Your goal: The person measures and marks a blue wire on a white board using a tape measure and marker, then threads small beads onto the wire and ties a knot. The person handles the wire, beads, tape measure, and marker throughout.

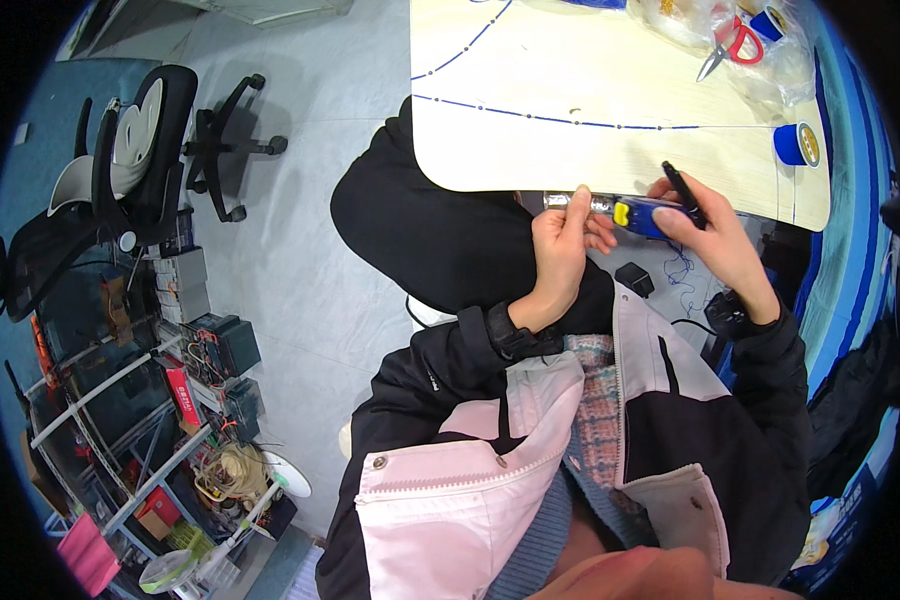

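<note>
In my right hand (718, 240) is a dark blue tape measure (646, 218) with a yellow button, held just off the near edge of the table. A black pen (678, 187) is also gripped in this hand, sticking up between the fingers. My left hand (564, 245) pinches the silvery blade (560, 201) drawn out of the case, thumb on top. On the pale wooden table (530, 160) a blue cord (530, 115) with small spaced beads or knots lies beyond my hands. Its line runs on as thin thread to a blue spool (796, 145) at the right.
Red-handled scissors (738, 45) and clear plastic bags (785, 75) lie at the table's far right. A loose tangle of blue thread (679, 270) hangs below the near edge. To the left stand a black office chair (135, 150) and a cluttered metal rack (160, 430).
</note>
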Tool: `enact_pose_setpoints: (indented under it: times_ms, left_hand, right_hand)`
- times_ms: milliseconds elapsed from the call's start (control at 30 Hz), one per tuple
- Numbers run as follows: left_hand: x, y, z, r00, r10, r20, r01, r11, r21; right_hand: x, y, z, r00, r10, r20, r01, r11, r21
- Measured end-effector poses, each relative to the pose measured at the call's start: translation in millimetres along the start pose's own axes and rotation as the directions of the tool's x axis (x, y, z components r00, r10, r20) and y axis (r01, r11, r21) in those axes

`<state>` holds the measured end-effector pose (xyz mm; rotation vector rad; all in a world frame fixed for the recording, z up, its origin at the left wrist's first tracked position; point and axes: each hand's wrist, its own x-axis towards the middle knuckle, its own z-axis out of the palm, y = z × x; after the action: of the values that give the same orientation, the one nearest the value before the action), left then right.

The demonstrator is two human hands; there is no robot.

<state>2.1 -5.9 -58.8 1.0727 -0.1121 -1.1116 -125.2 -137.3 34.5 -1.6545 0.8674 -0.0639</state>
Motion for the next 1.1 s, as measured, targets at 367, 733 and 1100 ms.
enact_pose_setpoints:
  times_ms: [367,733,1100]
  left_hand:
    - [-13.7,12.7,-9.6,0.999,-0.010,-0.033,0.010,1.000,-0.008]
    - [-18.1,9.2,-14.3,0.992,-0.108,0.058,0.107,0.994,0.017]
    - [-17.4,7.7,-12.7,0.991,-0.131,0.040,0.130,0.991,0.027]
  right_hand:
    - [-10.7,-10.4,20.1,0.994,0.009,0.110,0.007,0.990,-0.142]
    - [53.8,4.4,-12.8,0.752,-0.632,-0.188,0.342,0.618,-0.708]
    - [99.3,-6.2,-9.6,0.794,-0.607,-0.007,0.281,0.377,-0.883]
